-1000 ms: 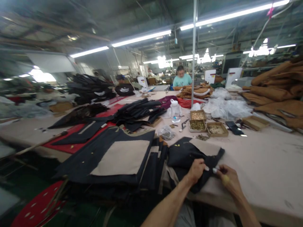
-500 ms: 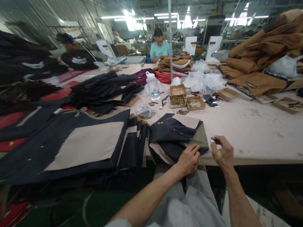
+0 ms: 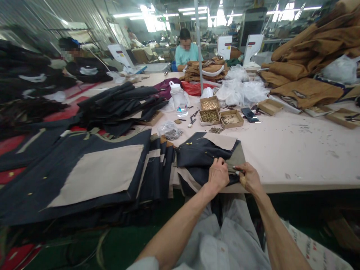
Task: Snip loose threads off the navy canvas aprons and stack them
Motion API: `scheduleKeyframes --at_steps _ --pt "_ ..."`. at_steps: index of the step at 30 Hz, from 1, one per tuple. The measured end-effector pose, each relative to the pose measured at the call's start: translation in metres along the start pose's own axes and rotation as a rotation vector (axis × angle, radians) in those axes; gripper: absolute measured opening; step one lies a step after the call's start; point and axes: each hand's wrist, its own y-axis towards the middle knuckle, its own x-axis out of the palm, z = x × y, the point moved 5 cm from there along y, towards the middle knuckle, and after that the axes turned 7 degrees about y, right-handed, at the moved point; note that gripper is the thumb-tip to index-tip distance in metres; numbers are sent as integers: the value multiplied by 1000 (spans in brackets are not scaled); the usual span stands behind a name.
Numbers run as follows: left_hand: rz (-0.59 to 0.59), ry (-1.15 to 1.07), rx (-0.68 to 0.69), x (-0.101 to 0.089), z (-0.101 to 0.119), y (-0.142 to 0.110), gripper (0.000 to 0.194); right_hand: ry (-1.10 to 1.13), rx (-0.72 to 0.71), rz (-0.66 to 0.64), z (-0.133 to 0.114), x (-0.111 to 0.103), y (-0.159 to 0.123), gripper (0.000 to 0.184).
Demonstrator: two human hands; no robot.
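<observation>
A dark navy garment piece [image 3: 197,152] lies bunched at the table's near edge, with a beige patch and an olive-coloured part [image 3: 239,154] on its right side. My left hand [image 3: 218,174] is closed on the cloth beside the olive part, its fingers curled into the fabric. Just to the right, my right hand [image 3: 249,177] pinches the olive part, thumb and forefinger close together. White coverings show on its fingertips. Small brass-coloured rivets dot the navy cloth. Whether something small sits between the right fingertips is hidden.
Left of me lies a stack of navy garment pieces [image 3: 92,176]. Beyond my hands stand small boxes of metal fasteners [image 3: 210,117], a plastic water jug [image 3: 179,99] and a phone [image 3: 249,115]. Brown garments [image 3: 309,92] are heaped at the right. A person [image 3: 186,52] sits across the table.
My right hand has moved left from beside the garment piece onto its olive part. My left hand has shifted slightly up and left, its fingers now more curled into the cloth.
</observation>
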Motion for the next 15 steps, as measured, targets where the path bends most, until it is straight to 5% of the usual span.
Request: scheduleKeyframes --at_steps 8,15 --pt "-67 -64 42 0 -5 -3 14 38 -40 -48 4 -1 1 20" --pt "-183 -41 -149 6 -11 15 16 -50 71 -72 17 3 12 14"
